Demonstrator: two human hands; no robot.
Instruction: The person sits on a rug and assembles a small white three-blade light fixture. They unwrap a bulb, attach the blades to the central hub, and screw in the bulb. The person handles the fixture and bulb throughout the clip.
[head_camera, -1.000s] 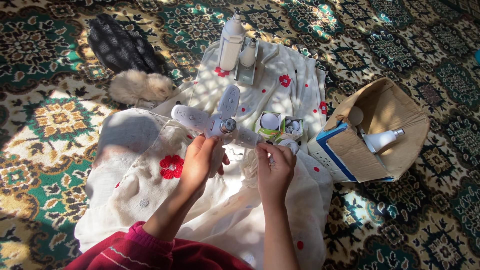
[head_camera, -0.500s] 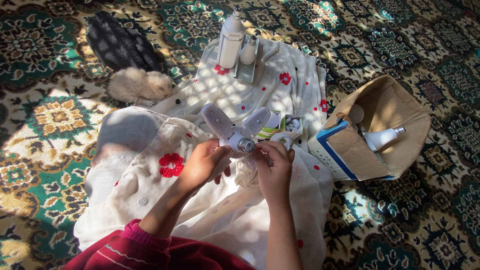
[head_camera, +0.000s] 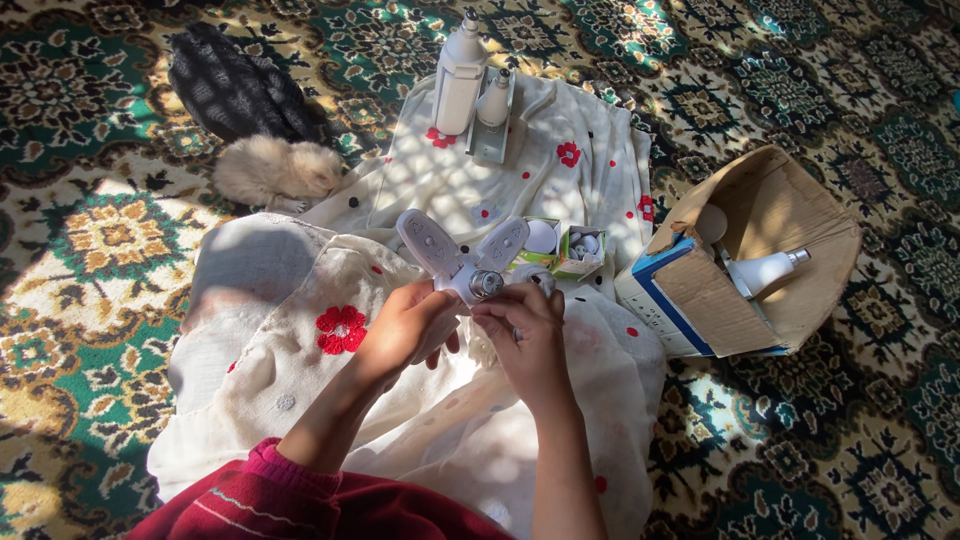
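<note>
A white folding lamp (head_camera: 462, 256) with fan-like panels and a metal screw base is in both my hands above my lap. My left hand (head_camera: 408, 325) grips its body from below. My right hand (head_camera: 525, 335) pinches near the screw base, fingers closed on it. Two panels stick up and away from me. A white cloth (head_camera: 300, 380) with red flowers covers my lap beneath.
A small green box (head_camera: 563, 247) with bulbs lies just beyond the lamp. An open cardboard box (head_camera: 780, 235) holding a white bulb stands at right. Two white bottles (head_camera: 462, 75) stand on a tray at the cloth's far edge. A fluffy kitten (head_camera: 270, 172) lies at left, beside a dark cloth (head_camera: 235, 85).
The lamp has been turned in my hands, so the screw base now faces me and the panels point away. My hands drew slightly closer together.
</note>
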